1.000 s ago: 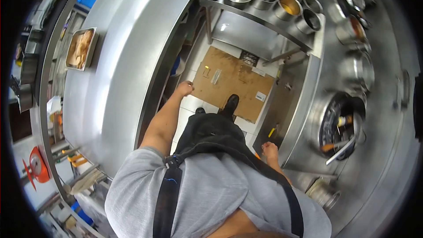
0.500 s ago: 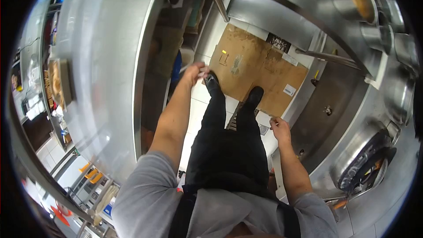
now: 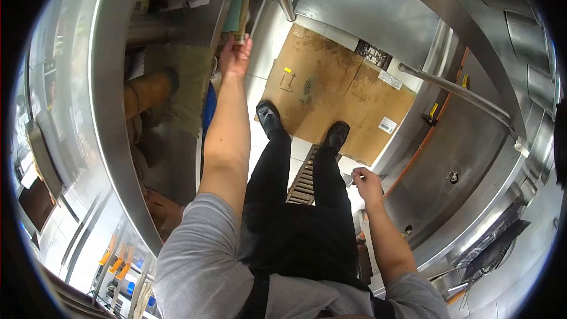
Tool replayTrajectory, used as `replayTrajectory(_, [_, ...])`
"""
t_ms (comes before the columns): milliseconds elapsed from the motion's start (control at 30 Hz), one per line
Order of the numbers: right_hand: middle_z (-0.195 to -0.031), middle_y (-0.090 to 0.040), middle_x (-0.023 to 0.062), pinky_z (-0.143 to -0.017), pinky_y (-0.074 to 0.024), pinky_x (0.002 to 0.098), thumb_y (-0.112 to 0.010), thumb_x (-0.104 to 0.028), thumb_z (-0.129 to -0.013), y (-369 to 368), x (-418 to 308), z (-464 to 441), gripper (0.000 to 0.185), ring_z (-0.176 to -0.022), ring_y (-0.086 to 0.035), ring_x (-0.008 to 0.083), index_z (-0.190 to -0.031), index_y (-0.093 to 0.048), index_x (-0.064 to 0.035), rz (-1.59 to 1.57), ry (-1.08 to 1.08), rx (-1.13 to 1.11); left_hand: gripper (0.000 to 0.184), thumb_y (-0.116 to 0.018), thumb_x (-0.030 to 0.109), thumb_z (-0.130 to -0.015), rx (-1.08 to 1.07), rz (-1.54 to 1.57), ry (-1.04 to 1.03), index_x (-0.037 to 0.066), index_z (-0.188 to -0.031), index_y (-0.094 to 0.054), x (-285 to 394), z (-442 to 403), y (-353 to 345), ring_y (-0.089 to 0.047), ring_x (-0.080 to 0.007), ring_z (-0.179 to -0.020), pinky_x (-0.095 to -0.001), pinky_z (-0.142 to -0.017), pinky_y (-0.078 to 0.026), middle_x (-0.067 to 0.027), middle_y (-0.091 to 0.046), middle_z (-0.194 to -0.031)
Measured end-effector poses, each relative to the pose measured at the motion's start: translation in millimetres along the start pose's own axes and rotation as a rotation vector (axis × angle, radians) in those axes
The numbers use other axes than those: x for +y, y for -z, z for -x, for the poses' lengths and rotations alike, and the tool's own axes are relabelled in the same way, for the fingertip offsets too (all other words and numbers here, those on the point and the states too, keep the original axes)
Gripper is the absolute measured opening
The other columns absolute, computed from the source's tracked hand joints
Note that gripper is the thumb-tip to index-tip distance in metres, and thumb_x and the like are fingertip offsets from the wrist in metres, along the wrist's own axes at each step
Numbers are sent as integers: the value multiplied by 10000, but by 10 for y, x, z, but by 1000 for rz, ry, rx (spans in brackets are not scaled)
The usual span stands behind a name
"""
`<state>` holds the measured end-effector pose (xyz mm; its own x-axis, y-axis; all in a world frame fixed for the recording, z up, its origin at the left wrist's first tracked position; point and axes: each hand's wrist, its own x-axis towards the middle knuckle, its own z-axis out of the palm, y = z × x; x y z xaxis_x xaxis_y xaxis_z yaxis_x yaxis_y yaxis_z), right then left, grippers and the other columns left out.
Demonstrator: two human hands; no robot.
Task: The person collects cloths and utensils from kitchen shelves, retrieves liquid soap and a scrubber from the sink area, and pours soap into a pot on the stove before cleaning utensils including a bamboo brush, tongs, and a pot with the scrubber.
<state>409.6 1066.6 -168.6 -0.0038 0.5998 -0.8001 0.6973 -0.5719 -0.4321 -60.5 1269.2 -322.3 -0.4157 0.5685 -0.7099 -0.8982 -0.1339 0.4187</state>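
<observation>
My left hand [image 3: 235, 59] reaches under the counter at the left, palm turned up. Its thumb and fingers close around the near end of a flat green-and-tan board-like piece [image 3: 235, 15], which stands on edge among the shelf things. How tightly it grips cannot be made out. Low beside my right leg hangs my right hand [image 3: 368, 186], fingers curled in, with nothing visible in them. The edge of the steel sink counter is the nearest thing to it.
A flattened cardboard sheet [image 3: 331, 82] lies on the tiles under my shoes, by a floor grate [image 3: 302, 184]. On the left shelf are a tan cylinder [image 3: 142, 94] and a greenish cloth [image 3: 192, 82]. A steel sink [image 3: 449, 147] is at the right, with a yellow-and-black tool [image 3: 431, 113] near its edge.
My left hand has moved forward and left, from open air to the board-like piece under the counter. My right hand stays low, slightly lower and still curled. The view has shifted.
</observation>
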Motion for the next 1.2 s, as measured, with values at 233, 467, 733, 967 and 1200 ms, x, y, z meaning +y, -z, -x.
replayTrajectory(233, [-760, -679, 168, -641, -514, 351, -643, -237, -860, -21, -687, -439, 262, -645, -663, 246, -990, -677, -12, 14, 181, 22, 257, -553, 100, -920, -448, 332, 147, -29, -1142, -537, -609, 595, -462, -610, -307, -1041, -457, -977, -473, -207, -619, -1096])
replayTrajectory(467, [-886, -683, 180, -757, -498, 343, -661, -352, -856, -140, -1591, -964, 392, -858, -662, 228, -1024, -666, 2, -285, 409, 265, 281, -582, 173, -918, -386, 328, 395, 38, -1163, -557, -1722, 1743, -93, -589, -276, -1087, -431, -966, -469, -122, -640, -1121])
replayTrajectory(733, [-883, -668, 252, -773, -494, 407, -660, -240, -776, -102, -1043, -1272, 394, -855, -655, 364, -1067, -637, 25, -107, 325, 60, 379, -629, 319, -887, -800, -547, 1298, 51, -1151, -579, -1692, 2435, 1212, -582, -248, -1021, -407, -870, -473, -102, -636, -1078])
replayTrajectory(967, [-731, -625, 244, -667, -476, 444, -662, -235, -786, 559, -504, -615, 308, -700, -630, 380, -976, -650, 9, 177, 118, 317, 633, -449, 525, -943, -48, -599, 207, -81, -1103, -540, -207, -218, 590, -661, -328, -845, -445, -752, -570, -250, -618, -1057])
replayTrajectory(1200, [-695, -619, 235, -647, -482, 441, -678, -201, -773, 732, 361, 148, 253, -664, -633, 374, -900, -654, 17, 243, -60, 359, 364, -484, 242, -961, 226, -117, -161, -4, -1229, -491, 51, -1310, 357, -613, -343, -940, -462, -877, -565, -179, -534, -1191])
